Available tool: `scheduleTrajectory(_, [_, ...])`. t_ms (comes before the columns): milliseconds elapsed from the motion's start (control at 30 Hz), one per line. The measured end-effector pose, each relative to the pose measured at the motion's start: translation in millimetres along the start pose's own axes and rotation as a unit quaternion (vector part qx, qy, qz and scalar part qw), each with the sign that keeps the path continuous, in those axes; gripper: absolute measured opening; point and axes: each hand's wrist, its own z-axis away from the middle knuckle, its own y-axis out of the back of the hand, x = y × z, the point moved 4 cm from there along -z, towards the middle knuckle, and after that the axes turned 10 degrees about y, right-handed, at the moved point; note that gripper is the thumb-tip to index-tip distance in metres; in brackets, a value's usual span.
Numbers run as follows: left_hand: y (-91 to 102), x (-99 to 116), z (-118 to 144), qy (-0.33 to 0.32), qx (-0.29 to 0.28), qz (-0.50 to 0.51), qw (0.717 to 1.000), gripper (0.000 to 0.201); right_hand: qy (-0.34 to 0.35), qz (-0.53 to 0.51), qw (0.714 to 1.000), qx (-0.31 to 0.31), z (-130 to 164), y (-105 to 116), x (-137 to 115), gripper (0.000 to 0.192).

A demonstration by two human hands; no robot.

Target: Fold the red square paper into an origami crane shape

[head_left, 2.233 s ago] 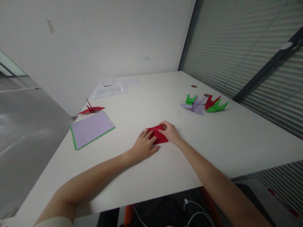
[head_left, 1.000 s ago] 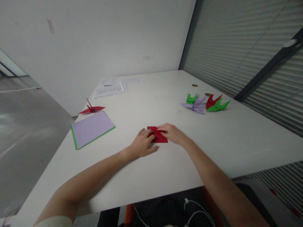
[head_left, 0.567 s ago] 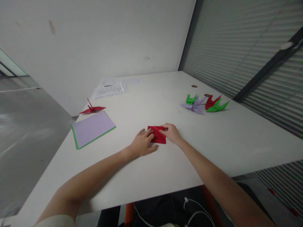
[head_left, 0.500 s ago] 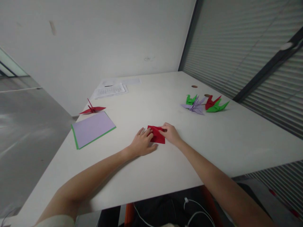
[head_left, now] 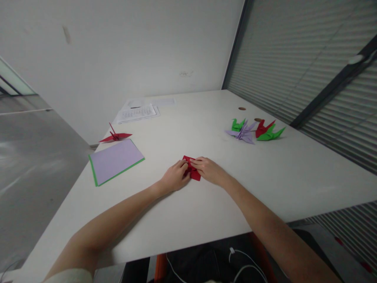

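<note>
A folded red paper (head_left: 193, 173) lies flat on the white table (head_left: 182, 220), near its middle. My left hand (head_left: 174, 179) presses on the paper's left edge with its fingertips. My right hand (head_left: 209, 171) covers the paper's right part, its fingers reaching across the top to meet the left fingers. Only a small strip of red shows between the two hands.
A stack of lilac and green sheets (head_left: 114, 160) lies at the left, with a red paper crane (head_left: 114, 136) behind it. Several folded cranes, green, lilac and red (head_left: 255, 131), sit at the right. Printed papers (head_left: 137, 111) lie at the far side.
My right hand has slid left over the red paper, which now shows smaller between my hands. My left hand has curled its fingers in at the paper's left edge.
</note>
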Motion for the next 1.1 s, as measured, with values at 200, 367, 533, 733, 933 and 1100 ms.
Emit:
scheduleTrajectory(200, [2.4,1.0,-0.3,-0.007,-0.001,0.037,0.999,0.031,0.008,-0.024,1.000,0.008,2.1,4.1,0.2,0.038])
scheduleTrajectory(367, [1.0,0.5,-0.3,-0.040,0.012,0.038,0.998,0.033,-0.061,-0.039,0.995,0.064,2.7,1.2,3.0,0.038])
scheduleTrajectory(533, [-1.7,3.0,-0.3,-0.073,0.010,0.014,0.997,0.026,-0.219,-0.013,0.966,0.137,2.7,-5.0,8.0,0.021])
scheduleTrajectory(733, [0.3,6.3,1.6,-0.093,0.012,0.014,0.996,0.028,-0.282,-0.055,0.944,0.165,7.8,-8.1,17.3,0.012])
scheduleTrajectory(933, [0.6,2.6,-0.7,-0.065,0.011,0.016,0.998,0.033,-0.226,0.016,0.967,0.118,4.0,-5.2,9.2,0.015])
scheduleTrajectory(1100, [-1.2,1.6,-1.7,-0.058,0.005,-0.015,0.998,0.031,-0.189,0.030,0.977,0.098,1.7,-6.1,1.0,0.021])
